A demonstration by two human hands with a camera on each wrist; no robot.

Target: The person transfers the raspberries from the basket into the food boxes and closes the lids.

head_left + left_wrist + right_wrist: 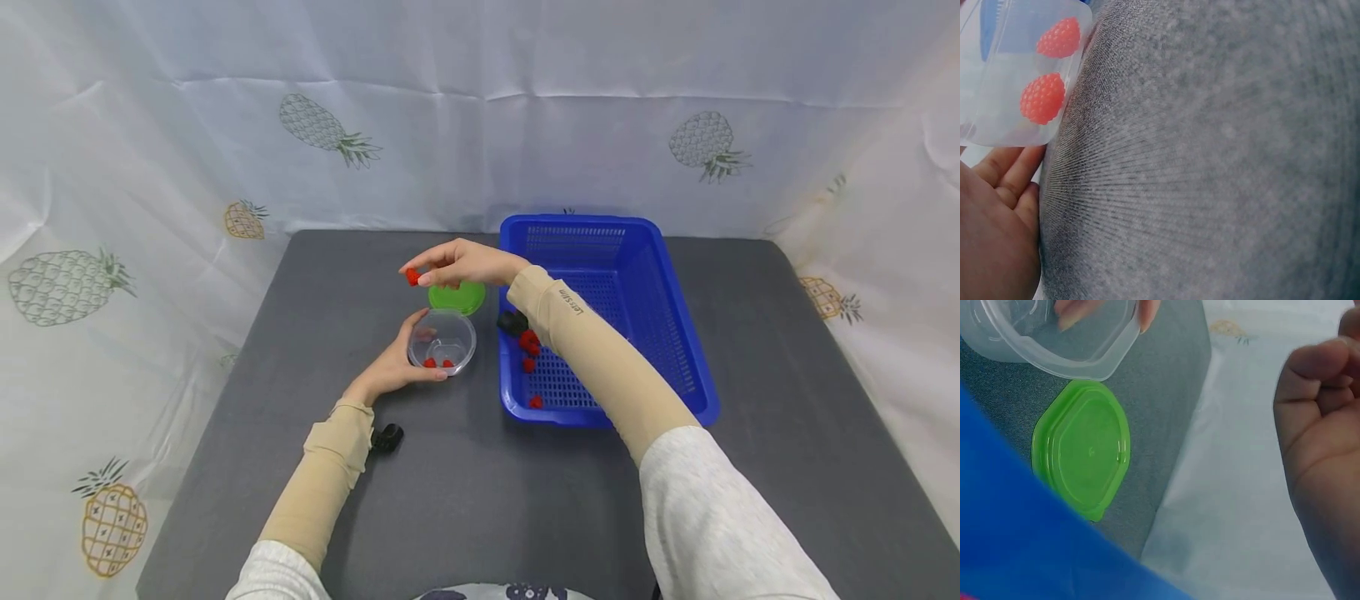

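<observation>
My left hand (395, 364) holds a clear round plastic tub (459, 327) by its side, thumb in front and fingers behind. Two red raspberries (1042, 99) lie in the bottom of the tub, plain in the left wrist view. Above and behind the tub, my right hand (474, 262) pinches another red raspberry (412, 277) between thumb and fingertips. In the right wrist view that raspberry is out of sight, and only part of the right hand (1329, 437) shows. A green lid (1090, 447) lies flat on the table just behind the tub.
A blue slotted basket (675, 333) stands right of the tub, under my right forearm. Several red raspberries (529, 365) lie along its left side. Black camera mounts (387, 437) sit at the wrists. A white pineapple-print curtain (480, 158) hangs behind the grey table (480, 500).
</observation>
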